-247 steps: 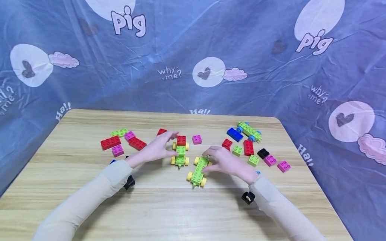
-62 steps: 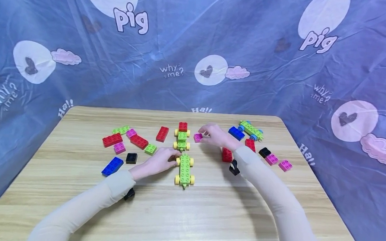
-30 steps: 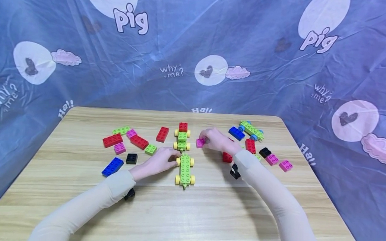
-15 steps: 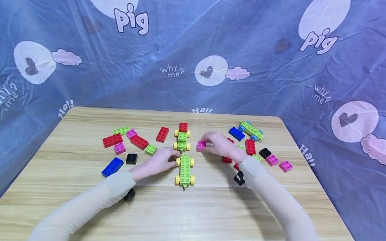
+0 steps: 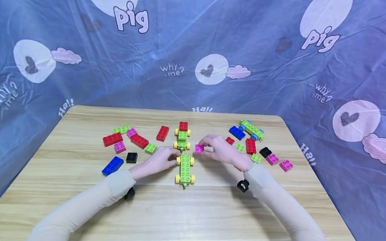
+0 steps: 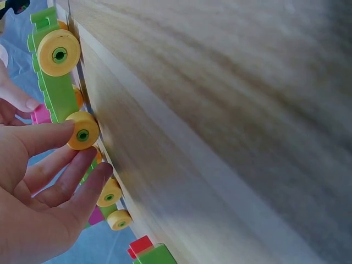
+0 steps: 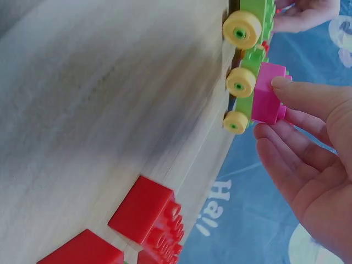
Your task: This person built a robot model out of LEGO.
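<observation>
My right hand (image 5: 220,148) is partly closed, thumb on one side and a fingertip mostly hidden on the other, pinching a square magenta-pink plastic brick (image 7: 268,93) with studs on top; the remaining fingers are bent loosely below it. I judge the brick light, stiff and hard to damage, its flat walls smooth enough to slide a little if I squeeze off-centre, so two opposite side walls look the best hold, high up near the studs, leaving the underside free. It lies right at my fingertips, ahead and to the left of my palm, just beside the yellow wheels of a short light-green plastic wagon (image 5: 182,145) that carries a red square brick (image 5: 183,126) at its far end, and apart from it in the head view; I cannot tell whether its underside touches the wooden table (image 5: 206,218). My left hand (image 5: 161,160) is half closed, thumb and fingers gathered at the yellow plastic wheel (image 6: 82,132) on the far left corner of a long light-green studded car base (image 5: 185,169). That base would, I expect, roll easily, so a corner grip should steady it; it sits directly right of those fingers, behind the wagon and nearer me.
</observation>
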`<control>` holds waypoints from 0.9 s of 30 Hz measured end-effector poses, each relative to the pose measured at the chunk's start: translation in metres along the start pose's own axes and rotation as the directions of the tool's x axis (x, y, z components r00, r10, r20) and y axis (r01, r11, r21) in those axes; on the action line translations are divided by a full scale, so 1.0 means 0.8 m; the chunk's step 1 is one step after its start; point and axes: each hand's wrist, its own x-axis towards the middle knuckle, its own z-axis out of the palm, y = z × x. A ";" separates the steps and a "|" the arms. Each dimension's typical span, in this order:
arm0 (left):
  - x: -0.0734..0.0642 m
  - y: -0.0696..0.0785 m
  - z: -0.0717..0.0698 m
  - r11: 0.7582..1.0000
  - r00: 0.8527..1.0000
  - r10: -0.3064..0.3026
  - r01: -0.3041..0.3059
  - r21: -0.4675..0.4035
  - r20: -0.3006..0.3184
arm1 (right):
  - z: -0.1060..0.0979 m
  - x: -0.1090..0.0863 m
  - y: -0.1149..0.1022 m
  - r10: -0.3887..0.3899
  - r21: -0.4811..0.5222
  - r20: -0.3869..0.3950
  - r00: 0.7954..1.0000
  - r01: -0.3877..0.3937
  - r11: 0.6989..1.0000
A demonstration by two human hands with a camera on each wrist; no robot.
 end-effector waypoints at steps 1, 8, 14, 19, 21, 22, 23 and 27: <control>0.000 0.000 0.000 1.000 1.000 -0.001 0.001 0.001 0.000 | 0.000 -0.001 -0.002 -0.009 0.002 0.000 1.000 0.009 1.000; 0.000 0.001 -0.001 1.000 1.000 0.011 -0.011 0.008 -0.007 | 0.003 -0.003 -0.016 -0.031 0.021 0.023 0.999 0.031 0.999; 0.000 0.000 0.000 1.000 1.000 0.017 -0.017 0.008 -0.001 | 0.005 -0.003 -0.023 -0.051 0.046 0.032 0.998 0.049 0.998; 0.001 -0.001 -0.001 1.000 1.000 0.015 -0.015 0.006 0.005 | 0.010 -0.002 -0.025 -0.069 0.056 0.021 0.997 0.068 0.996; 0.002 -0.001 -0.001 1.000 1.000 0.019 -0.019 0.005 0.005 | 0.012 -0.001 -0.027 -0.076 0.047 0.018 0.997 0.075 0.996; 0.002 -0.001 -0.001 1.000 1.000 0.021 -0.021 0.006 0.005 | 0.013 -0.001 -0.028 -0.077 0.049 0.020 0.997 0.076 0.996; 0.002 -0.001 -0.001 1.000 1.000 0.024 -0.024 0.007 0.004 | 0.014 -0.001 -0.029 -0.077 0.048 0.024 0.997 0.076 0.996; 0.002 -0.002 -0.001 0.999 0.999 0.032 -0.032 0.014 0.004 | 0.017 -0.001 -0.032 -0.077 0.054 0.039 0.996 0.075 0.996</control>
